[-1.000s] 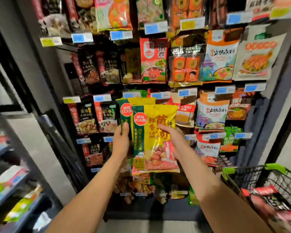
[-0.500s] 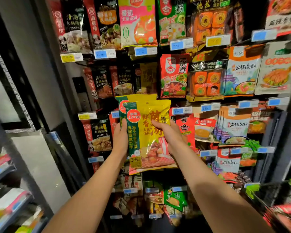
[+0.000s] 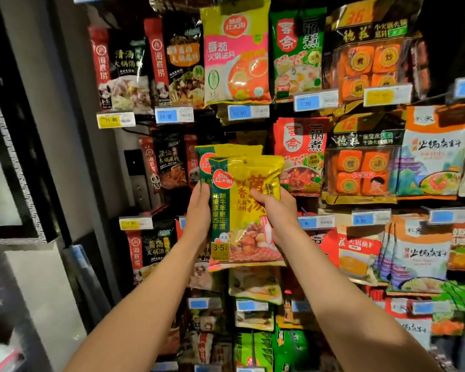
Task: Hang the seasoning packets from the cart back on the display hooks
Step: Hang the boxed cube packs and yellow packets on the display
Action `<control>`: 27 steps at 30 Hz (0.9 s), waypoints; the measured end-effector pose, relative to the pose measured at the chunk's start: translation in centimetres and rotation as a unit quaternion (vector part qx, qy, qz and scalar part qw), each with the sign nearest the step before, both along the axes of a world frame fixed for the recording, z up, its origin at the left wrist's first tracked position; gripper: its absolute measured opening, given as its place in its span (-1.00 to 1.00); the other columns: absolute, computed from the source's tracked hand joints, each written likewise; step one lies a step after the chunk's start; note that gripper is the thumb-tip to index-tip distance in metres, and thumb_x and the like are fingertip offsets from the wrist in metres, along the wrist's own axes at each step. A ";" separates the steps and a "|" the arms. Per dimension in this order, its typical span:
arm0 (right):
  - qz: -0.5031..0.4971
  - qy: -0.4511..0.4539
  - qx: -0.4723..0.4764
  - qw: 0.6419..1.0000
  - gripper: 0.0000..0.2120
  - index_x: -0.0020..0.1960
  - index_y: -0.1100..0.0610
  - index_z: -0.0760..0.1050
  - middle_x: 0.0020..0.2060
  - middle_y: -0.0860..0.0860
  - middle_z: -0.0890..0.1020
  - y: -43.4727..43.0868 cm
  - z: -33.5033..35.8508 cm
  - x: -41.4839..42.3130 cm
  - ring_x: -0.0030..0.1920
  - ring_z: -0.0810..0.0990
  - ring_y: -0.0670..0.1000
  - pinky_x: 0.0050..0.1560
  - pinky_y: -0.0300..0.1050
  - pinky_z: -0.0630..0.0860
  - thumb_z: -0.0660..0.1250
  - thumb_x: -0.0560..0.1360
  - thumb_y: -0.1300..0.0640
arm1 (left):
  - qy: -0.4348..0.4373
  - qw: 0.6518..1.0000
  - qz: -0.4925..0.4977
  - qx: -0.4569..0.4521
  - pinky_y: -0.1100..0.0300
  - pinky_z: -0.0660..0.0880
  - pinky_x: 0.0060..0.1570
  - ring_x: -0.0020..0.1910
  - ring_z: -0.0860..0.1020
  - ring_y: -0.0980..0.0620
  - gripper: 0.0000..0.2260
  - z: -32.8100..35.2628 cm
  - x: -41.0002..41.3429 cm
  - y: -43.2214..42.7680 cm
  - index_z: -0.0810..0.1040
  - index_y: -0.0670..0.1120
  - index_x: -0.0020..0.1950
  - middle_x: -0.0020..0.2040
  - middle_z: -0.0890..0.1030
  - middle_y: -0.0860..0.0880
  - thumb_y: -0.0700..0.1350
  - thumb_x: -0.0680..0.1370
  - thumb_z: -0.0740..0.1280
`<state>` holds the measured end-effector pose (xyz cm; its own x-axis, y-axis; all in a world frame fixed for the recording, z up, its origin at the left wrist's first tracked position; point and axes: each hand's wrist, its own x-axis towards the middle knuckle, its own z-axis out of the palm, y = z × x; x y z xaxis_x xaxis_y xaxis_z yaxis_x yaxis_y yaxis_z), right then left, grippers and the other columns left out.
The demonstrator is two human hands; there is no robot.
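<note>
Two hands on one yellow seasoning packet (image 3: 246, 210), held up against the hook display just in front of a matching packet (image 3: 227, 151) hanging there. Left hand (image 3: 199, 210) gripping left edge, fingers wrapped behind; right hand (image 3: 277, 213) pinching right side, thumb on front. Soft, light, crinkly pouch (likely floppy, slick film), so best held near top corners to steer the hang hole onto the hook (hook itself hidden). Versus 0.5 s ago: packet raised slightly and closer to rack, grips unchanged, cart gone from view.
</note>
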<state>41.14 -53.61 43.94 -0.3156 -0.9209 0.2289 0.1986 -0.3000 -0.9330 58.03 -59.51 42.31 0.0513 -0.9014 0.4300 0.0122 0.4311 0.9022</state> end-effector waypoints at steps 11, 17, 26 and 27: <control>-0.044 0.016 -0.003 0.999 -0.68 0.16 -0.03 0.64 0.04 -0.08 0.75 -3.4 2.4 -2.3 0.13 0.69 0.07 0.31 0.22 0.54 0.59 0.43 0.10 | -0.012 0.998 -0.066 0.005 -0.17 0.38 0.45 0.46 0.46 -0.03 -0.31 2.6 -2.2 -8.9 0.34 0.17 0.55 0.49 0.48 0.05 0.50 0.52 0.22; -0.081 0.016 -0.027 0.996 -0.69 0.21 0.06 0.62 0.04 -0.04 0.74 -3.9 2.8 -2.6 0.04 0.70 -0.01 0.07 0.03 0.64 0.53 0.49 0.21 | 0.039 0.994 -0.098 0.024 -0.05 0.51 0.29 0.26 0.62 -0.05 -0.37 6.7 -3.4 -8.1 0.41 -0.04 0.48 0.34 0.60 -0.07 0.37 0.60 0.22; -0.086 0.012 -0.068 0.994 -0.47 0.43 0.03 0.47 0.17 -0.17 0.59 -5.4 3.7 -2.8 0.20 0.54 -0.05 0.32 -0.03 0.45 0.53 0.51 0.20 | 0.090 0.986 -0.139 0.022 -0.11 0.58 0.24 0.20 0.65 -0.07 -0.46 10.2 -4.4 -9.7 0.46 -0.01 0.36 0.29 0.62 -0.05 0.19 0.49 0.51; -0.089 0.009 -0.071 0.994 -0.41 0.48 0.06 0.43 0.15 -0.17 0.57 -5.6 3.8 -2.9 0.19 0.51 -0.03 0.31 -0.02 0.45 0.53 0.51 0.20 | 0.089 0.986 -0.136 0.019 -0.09 0.60 0.22 0.19 0.66 -0.06 -0.43 10.5 -4.6 -10.4 0.44 -0.03 0.38 0.30 0.61 -0.06 0.14 0.47 0.53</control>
